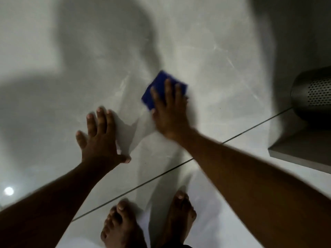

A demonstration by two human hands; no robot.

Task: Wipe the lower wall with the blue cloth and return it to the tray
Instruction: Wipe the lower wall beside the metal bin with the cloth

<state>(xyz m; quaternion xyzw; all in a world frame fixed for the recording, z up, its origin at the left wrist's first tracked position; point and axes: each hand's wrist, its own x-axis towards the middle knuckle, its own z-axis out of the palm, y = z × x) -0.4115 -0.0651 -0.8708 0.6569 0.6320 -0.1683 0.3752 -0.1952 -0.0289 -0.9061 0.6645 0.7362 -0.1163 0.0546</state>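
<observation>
Blue cloth [162, 88] lay flat under the right hand [170, 113], fingers spread, pressed on the grey wall [206, 51]. Left hand [100, 138], near it, was splayed bare against the wall.

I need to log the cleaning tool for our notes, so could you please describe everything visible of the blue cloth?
The blue cloth is a deep blue, soft-looking fabric folded into a rough rectangle, tilted with one corner pointing up. It lies flat against the pale, marbled wall, pressed there by the open palm and spread fingers of the right hand, which cover its lower right part. Its edges look blurred. The left hand rests on the wall apart from it.
</observation>
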